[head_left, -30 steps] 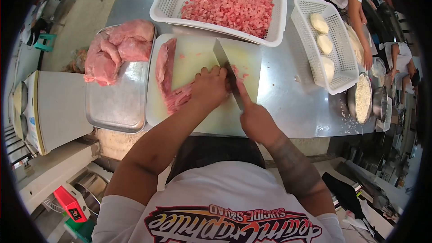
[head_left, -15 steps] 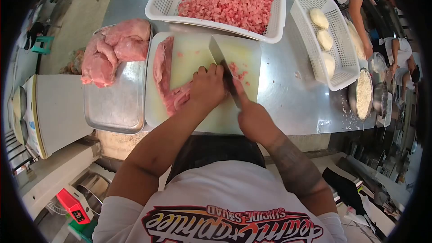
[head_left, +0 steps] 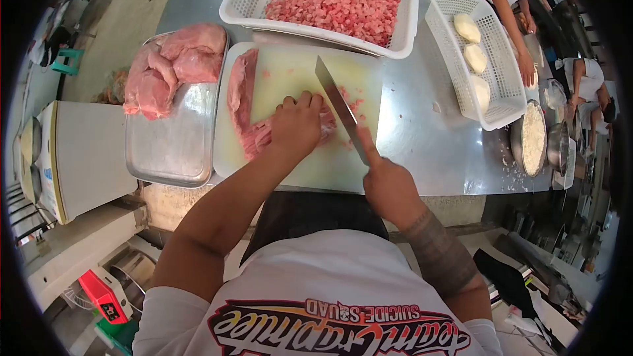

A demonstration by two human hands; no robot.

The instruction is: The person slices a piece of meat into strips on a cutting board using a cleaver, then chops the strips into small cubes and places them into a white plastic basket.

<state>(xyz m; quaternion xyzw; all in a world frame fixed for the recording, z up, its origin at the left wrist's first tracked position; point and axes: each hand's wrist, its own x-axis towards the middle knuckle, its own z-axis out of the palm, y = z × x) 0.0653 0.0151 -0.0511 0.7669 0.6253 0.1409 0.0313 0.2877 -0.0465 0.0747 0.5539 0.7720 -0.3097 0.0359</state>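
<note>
My right hand (head_left: 393, 188) is wrapped round the handle of a knife (head_left: 338, 101), its broad blade slanting up and left over the cutting board (head_left: 297, 175). Under the curled fingers of my left hand (head_left: 296, 123), raw meat strips (head_left: 259, 136) are pressed against the board. The cut end of the meat shows just right of those fingers, with the blade a little apart from it. Small diced meat pieces (head_left: 356, 104) lie beyond the blade. A longer strip of meat (head_left: 242, 86) runs along the board's left side.
Left of the board, a metal tray (head_left: 173, 151) holds large raw meat pieces (head_left: 175, 69). A white perforated basket (head_left: 316, 31) of diced meat stands behind. On the right are a basket (head_left: 455, 72) with pale dough-like lumps, a bowl of white shreds (head_left: 533, 138) and a co-worker's arm (head_left: 514, 26).
The knife has moved right and toward me, away from my left hand, baring the meat's cut end. My left hand has shifted slightly left. The co-worker's arm has moved.
</note>
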